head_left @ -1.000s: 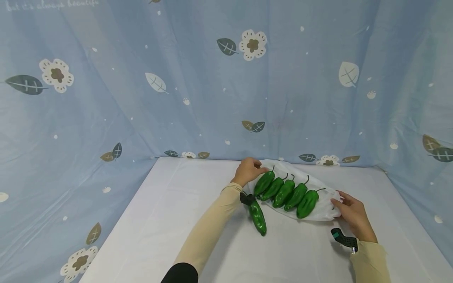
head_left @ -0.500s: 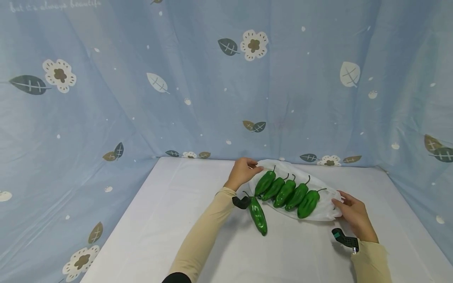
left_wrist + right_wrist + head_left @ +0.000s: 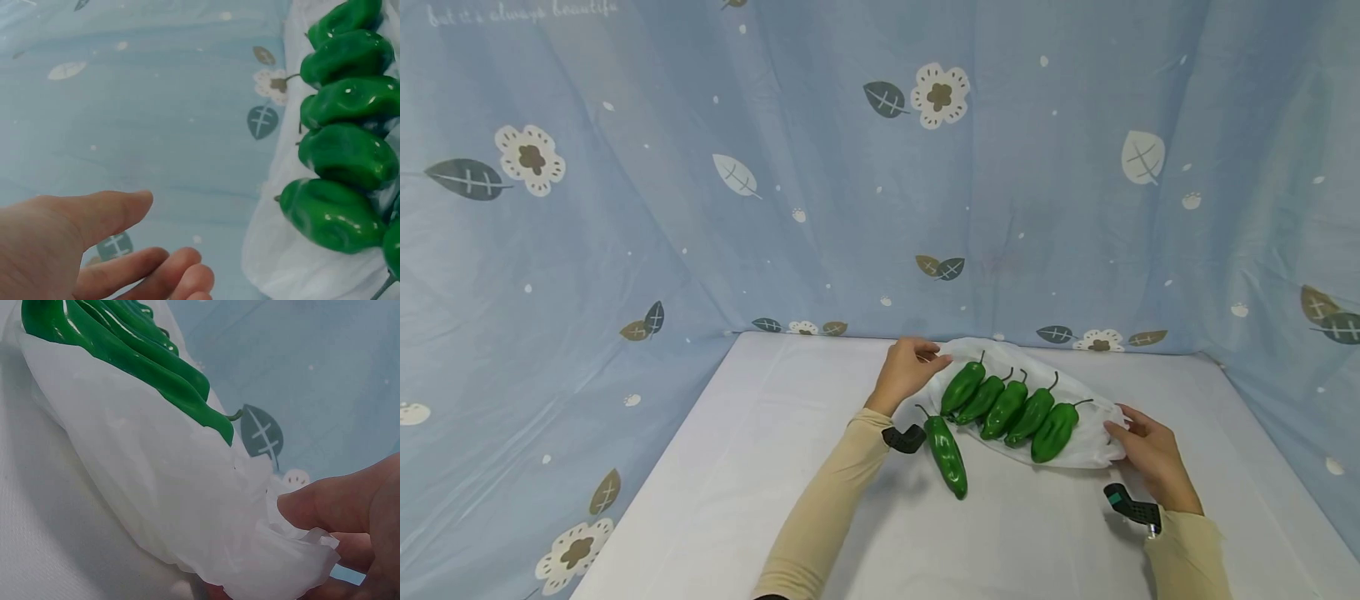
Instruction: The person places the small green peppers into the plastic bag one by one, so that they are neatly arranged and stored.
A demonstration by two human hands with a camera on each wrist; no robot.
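Note:
Several green peppers (image 3: pixel 1006 409) lie side by side on a crumpled white plastic bag (image 3: pixel 1093 450), stems pointing away. One more green pepper (image 3: pixel 946 458) rests on the white table, just in front of the bag's left end. My left hand (image 3: pixel 907 371) is at the bag's left side; in the left wrist view its thumb and fingers (image 3: pixel 119 215) are spread apart with nothing between them, clear of the bag. At the other end, my right hand (image 3: pixel 1153 454) pinches the gathered edge of the bag between thumb (image 3: pixel 325 503) and fingers, which are partly hidden behind the plastic.
A blue curtain (image 3: pixel 820 208) printed with leaves and flowers hangs behind and on both sides of the white table (image 3: pixel 760 467). A black wrist device (image 3: pixel 904 439) sits under the left wrist, and another black device (image 3: pixel 1131 507) is by the right wrist.
My left hand has drawn back leftward, away from the bag's left edge and the nearest pepper. The right hand keeps its place on the bag, and the peppers stay where they were.

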